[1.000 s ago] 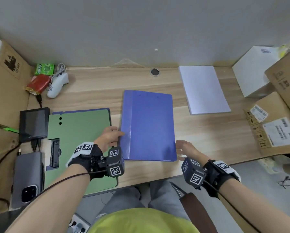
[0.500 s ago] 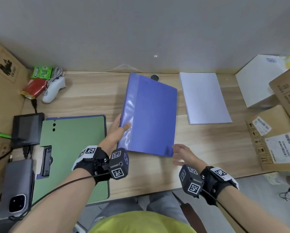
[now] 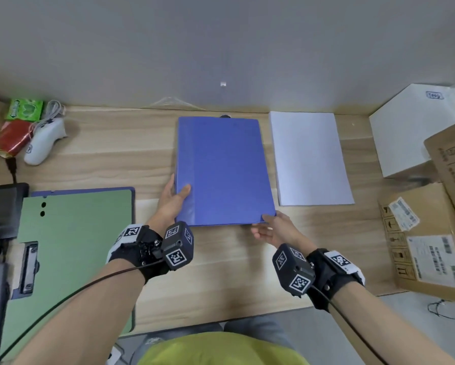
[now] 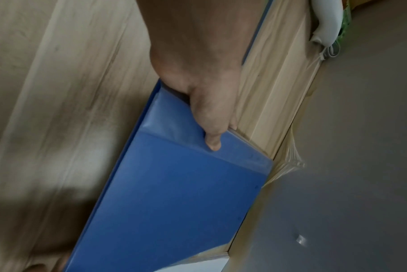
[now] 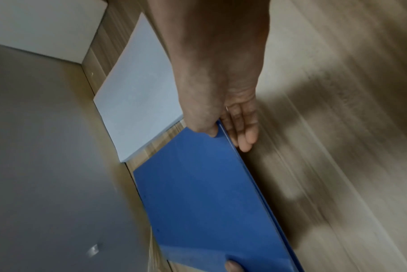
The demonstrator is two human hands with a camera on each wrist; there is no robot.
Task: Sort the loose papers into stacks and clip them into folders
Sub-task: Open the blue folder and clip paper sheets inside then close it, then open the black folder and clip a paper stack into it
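Fingers [image 4: 213,136] of my left hand [image 3: 172,200] are curled round the left edge of the blue folder [image 3: 223,169], thumb on its cover and the rest under it, while my right hand [image 3: 272,229] pinches the folder's near right corner, thumb on top and fingers beneath. Both arms reach forward from the table's [image 3: 221,280] near edge, wrists low, palms turned inward toward the folder. It lies closed, its far edge close to the wall, its near edge seemingly a little raised in my grip.

Just right of the folder sits the paper stack [image 3: 309,159], squared up and not yet clipped into anything. Left of the folder, well apart, the green folder [image 3: 73,248] lies open with its clip [image 3: 28,267] showing and no sheets on it that I can see.

By my reading, the sorting looks done, as the sheets are in one tidy pile, but the clipping has yet to begin: the blue folder must be opened, loaded and clamped.
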